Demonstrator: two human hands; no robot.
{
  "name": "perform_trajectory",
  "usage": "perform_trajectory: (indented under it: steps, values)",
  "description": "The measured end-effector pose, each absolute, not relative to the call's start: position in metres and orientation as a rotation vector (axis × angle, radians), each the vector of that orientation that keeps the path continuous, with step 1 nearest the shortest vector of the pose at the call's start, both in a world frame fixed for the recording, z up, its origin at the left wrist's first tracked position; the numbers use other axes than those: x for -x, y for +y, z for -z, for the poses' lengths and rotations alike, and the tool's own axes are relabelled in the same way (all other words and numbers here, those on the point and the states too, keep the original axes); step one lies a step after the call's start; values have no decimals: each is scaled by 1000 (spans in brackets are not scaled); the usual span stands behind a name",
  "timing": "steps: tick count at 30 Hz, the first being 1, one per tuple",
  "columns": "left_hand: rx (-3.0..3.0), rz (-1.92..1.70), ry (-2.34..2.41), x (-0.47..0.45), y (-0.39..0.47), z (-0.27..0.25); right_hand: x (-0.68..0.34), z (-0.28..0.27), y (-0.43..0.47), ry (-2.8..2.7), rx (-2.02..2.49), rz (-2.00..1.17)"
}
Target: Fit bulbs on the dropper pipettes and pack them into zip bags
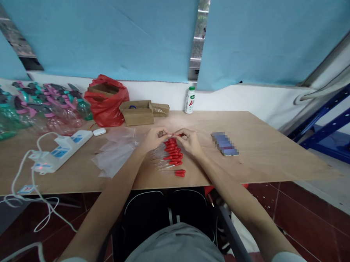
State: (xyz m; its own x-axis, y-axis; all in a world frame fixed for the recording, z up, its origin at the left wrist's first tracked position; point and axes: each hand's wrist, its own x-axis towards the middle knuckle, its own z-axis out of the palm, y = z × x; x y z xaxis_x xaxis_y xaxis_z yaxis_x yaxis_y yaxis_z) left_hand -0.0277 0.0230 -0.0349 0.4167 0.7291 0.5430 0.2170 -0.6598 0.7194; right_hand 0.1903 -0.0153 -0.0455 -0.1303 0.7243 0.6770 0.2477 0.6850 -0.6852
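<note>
Several droppers [173,154] with red rubber bulbs and thin clear tubes lie in a column on the wooden table [270,153], bulbs to the right. At the far end of this column my two hands meet, fingertips almost touching. My left hand [157,138] is closed in a pinch, and my right hand [188,140] pinches from the other side. Between them shows a bit of red, seemingly the bulb of one dropper; the fingers hide most of it. Clear plastic bags [113,155] lie flat to the left of my left hand.
Spray bottles [44,106] crowd the back left, beside a red plastic bag [109,107] and a cardboard box [138,113]. A white power strip [63,152] with cables lies left. A white bottle [190,101] stands behind; a phone [225,144] lies right.
</note>
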Motion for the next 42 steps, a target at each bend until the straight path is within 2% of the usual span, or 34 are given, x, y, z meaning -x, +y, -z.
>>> perform_trajectory:
  steps: [8, 18, 27, 42]
  values:
    - [-2095, -1189, 747, 29, 24, 34, -187, 48, -13, -1651, 827, -584]
    - [-2367, -1204, 748, 33, 20, 26, -188, 49, -15, -1750, 802, -369]
    - [-2320, -1277, 896, 23, 15, 25, -188, 41, -10, -1599, 859, -547]
    - [-2256, -1294, 813, 30, 20, 24, -196, 43, -4, -1595, 811, -730]
